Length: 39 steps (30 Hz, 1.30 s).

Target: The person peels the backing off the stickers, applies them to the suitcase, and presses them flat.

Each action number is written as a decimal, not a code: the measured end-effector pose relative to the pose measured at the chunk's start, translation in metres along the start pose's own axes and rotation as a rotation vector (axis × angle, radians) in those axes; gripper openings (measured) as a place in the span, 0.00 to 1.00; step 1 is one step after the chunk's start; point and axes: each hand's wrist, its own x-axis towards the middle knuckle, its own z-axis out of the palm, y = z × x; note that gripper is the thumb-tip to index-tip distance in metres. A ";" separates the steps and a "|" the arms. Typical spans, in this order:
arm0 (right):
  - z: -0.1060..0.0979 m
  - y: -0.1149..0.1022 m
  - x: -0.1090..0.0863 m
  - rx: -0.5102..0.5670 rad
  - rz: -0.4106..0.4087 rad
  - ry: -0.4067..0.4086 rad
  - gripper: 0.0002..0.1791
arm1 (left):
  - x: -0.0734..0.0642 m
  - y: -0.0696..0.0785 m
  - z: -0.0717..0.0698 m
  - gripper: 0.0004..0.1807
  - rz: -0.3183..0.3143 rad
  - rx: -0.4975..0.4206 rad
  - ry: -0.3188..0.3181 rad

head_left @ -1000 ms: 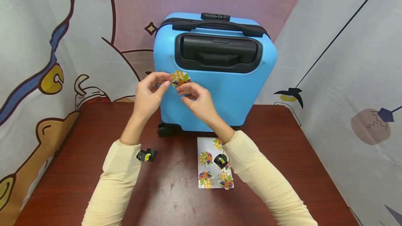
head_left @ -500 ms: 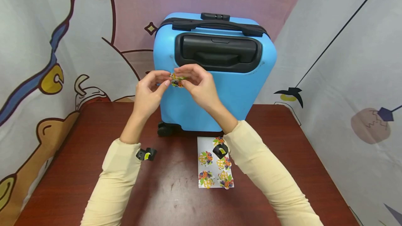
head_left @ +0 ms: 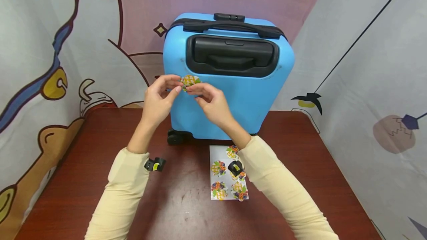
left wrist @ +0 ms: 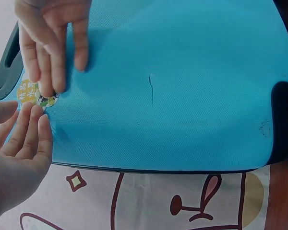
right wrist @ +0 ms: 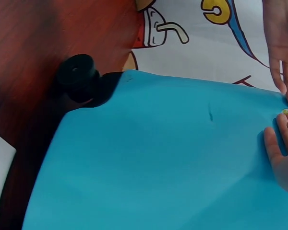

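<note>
A round fruit-patterned sticker [head_left: 189, 79] with yellow lettering lies against the front of the blue suitcase [head_left: 243, 101], just below the left end of its black handle recess. My left hand [head_left: 158, 97] has its fingertips at the sticker's left edge, thumb held apart from the fingers. From the right, the extended fingers of my right hand [head_left: 214, 105] rest over the sticker's lower part and cover some of it. The left wrist view shows the sticker [left wrist: 26, 91] between both hands' fingertips. Only a sliver of the sticker shows in the right wrist view.
On the brown table [head_left: 186, 195] a white sheet [head_left: 217, 155] with several similar stickers lies in front of the suitcase, partly hidden by my right sleeve [head_left: 280, 180]. A black wheel [head_left: 175, 137] sits at the suitcase's lower left. Printed cloth [head_left: 350, 66] hangs behind and beside the table.
My right hand moved up over the sticker, covering most of it, then came back down, so the sticker's upper part shows again. The left hand has stayed at its edge.
</note>
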 end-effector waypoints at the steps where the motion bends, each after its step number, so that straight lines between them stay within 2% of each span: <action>1: 0.000 0.002 -0.001 -0.007 0.010 -0.003 0.15 | 0.000 0.000 0.000 0.12 0.002 0.004 -0.001; 6: 0.001 0.009 -0.007 -0.048 0.046 -0.015 0.15 | -0.001 0.000 0.000 0.12 -0.004 0.016 -0.003; 12: 0.001 0.011 -0.011 -0.076 0.052 -0.017 0.15 | -0.002 -0.002 0.001 0.12 -0.011 0.017 -0.011; 22: -0.004 0.018 -0.016 -0.042 0.046 -0.005 0.13 | -0.006 -0.004 0.002 0.12 -0.032 0.031 -0.022; 31: -0.012 0.024 -0.025 -0.075 0.124 0.011 0.10 | -0.017 -0.014 0.007 0.12 -0.062 0.033 -0.008; 39: -0.019 0.038 -0.040 -0.099 0.196 0.016 0.10 | -0.033 -0.028 0.014 0.12 -0.119 0.026 -0.056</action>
